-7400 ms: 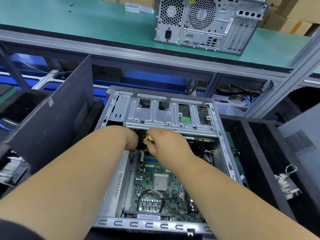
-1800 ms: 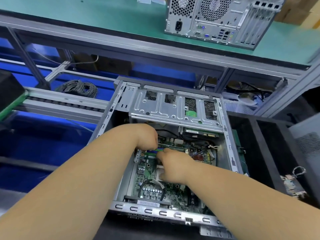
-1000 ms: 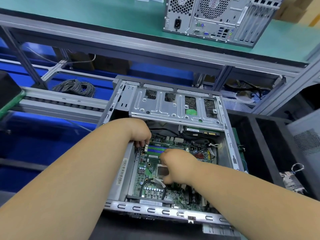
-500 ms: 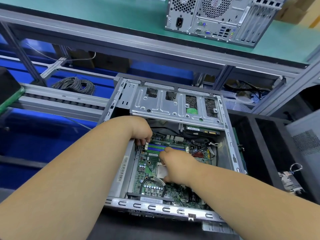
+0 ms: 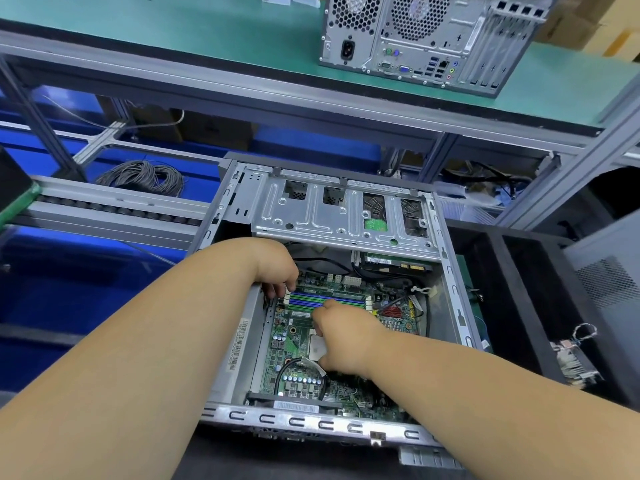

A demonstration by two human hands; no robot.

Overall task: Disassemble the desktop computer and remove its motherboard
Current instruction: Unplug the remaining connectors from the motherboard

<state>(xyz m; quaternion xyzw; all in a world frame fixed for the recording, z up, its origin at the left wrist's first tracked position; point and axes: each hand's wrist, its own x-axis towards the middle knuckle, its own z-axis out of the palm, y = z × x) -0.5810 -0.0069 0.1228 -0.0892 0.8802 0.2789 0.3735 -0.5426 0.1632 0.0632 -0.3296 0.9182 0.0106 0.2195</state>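
An open desktop case (image 5: 311,422) lies on its side in front of me, with the green motherboard (image 5: 294,337) on its floor. A silver drive cage (image 5: 329,220) spans the far end, and a hard drive (image 5: 391,263) sits under it. My left hand (image 5: 277,268) reaches in at the board's far left corner, fingers curled over its edge beside the blue and green memory slots (image 5: 325,301). My right hand (image 5: 346,337) lies over the processor socket with curled fingers on the board; its fingertips are mostly hidden.
A second desktop tower (image 5: 426,39) stands on the green bench at the back. A coil of grey cable (image 5: 145,176) lies behind a roller track (image 5: 114,209) at the left. Black bins (image 5: 519,306) stand to the right, one holding a small part with wires (image 5: 571,358).
Earlier my right hand held a yellow-handled tool under the drive cage; it now sits lower, over the socket. The black panel at the left is gone. Over the last second both hands barely moved.
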